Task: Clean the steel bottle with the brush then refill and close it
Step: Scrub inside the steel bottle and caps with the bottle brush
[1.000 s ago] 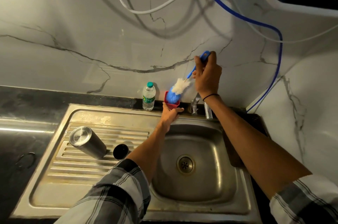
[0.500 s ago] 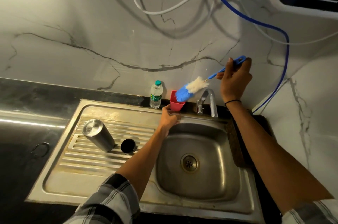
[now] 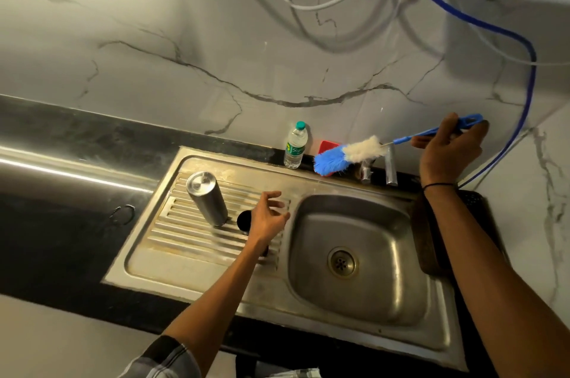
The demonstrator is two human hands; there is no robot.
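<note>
Left hand (image 3: pixel 267 217) now off cup | steel bottle (image 3: pixel 207 198) inverted (lid (image 3: pixel 244 220) probably beside)

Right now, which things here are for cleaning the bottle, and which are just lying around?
For the job:
steel bottle, upside down on the drainboard
bottle brush, held by the right hand
black cap
tap
sink

Just lying about:
plastic water bottle
red cup
blue hose

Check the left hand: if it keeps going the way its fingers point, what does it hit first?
The left hand is open, its fingers pointing up-left across the ribbed drainboard. Probably the upside-down steel bottle standing there; the black cap beside the palm may be nearer, since depth is unclear.
</note>
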